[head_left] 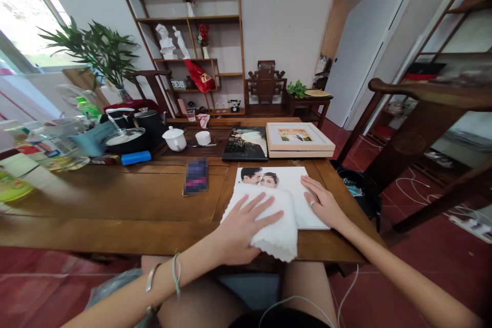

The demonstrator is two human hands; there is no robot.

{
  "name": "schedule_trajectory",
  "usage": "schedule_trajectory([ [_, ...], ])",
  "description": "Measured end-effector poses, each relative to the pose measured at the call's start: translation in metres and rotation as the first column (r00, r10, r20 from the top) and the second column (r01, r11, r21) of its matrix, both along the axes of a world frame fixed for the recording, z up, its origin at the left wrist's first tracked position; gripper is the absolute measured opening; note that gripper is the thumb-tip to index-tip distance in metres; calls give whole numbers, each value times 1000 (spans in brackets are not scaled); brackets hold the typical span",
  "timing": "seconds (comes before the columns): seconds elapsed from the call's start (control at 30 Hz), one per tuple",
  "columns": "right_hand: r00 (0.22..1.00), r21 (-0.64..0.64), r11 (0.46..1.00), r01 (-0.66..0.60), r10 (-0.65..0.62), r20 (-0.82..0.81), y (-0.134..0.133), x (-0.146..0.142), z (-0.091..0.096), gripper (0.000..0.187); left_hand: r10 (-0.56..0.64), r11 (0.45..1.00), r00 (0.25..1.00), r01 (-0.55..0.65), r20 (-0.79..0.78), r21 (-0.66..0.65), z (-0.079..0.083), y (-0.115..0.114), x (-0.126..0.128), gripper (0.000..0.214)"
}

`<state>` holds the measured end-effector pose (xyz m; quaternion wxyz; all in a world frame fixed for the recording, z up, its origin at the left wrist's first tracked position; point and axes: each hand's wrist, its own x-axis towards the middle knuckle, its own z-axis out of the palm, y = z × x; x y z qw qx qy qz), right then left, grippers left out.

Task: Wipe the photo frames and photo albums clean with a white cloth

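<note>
On the table in front of me lies a white photo album (302,210) with a couple's picture on its cover. A folded white cloth (282,241) with a wavy edge covers the album's lower left part and hangs over its near side. Spread flat on top of the cloth is my left hand (244,225), fingers apart and pressing down. My right hand (323,202), with a ring on one finger, rests on the album's right edge with its fingers stretched out. The cloth hides part of the cover picture.
Behind the album are a dark photo album (246,143) and a pale picture frame (300,141). A blurred dark booklet-like item (196,177) lies left. Farther left stand a white lidded cup (175,138), a black kettle (148,120) and bottles (57,151). A wooden chair (407,138) stands right.
</note>
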<state>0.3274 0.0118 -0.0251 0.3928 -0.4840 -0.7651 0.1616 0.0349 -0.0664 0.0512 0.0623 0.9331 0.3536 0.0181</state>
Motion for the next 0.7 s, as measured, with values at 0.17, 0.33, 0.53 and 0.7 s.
schedule_trajectory([
  [0.17,1000,14,1000,1,-1,-24,1,0,-2,39,135,989,990,-137,34,53,-2,53,-3,76],
  [0.33,1000,21,1000,0,0,-16,2,1,-3,40,260,962,965,-262,37,79,-4,109,1,66],
  [0.53,1000,10,1000,-1,1,-2,1,1,-1,40,245,962,969,-245,12,122,-10,107,3,72],
  [0.7,1000,9,1000,11,-11,0,0,-1,-1,40,205,975,979,-206,22,85,-11,55,-6,80],
])
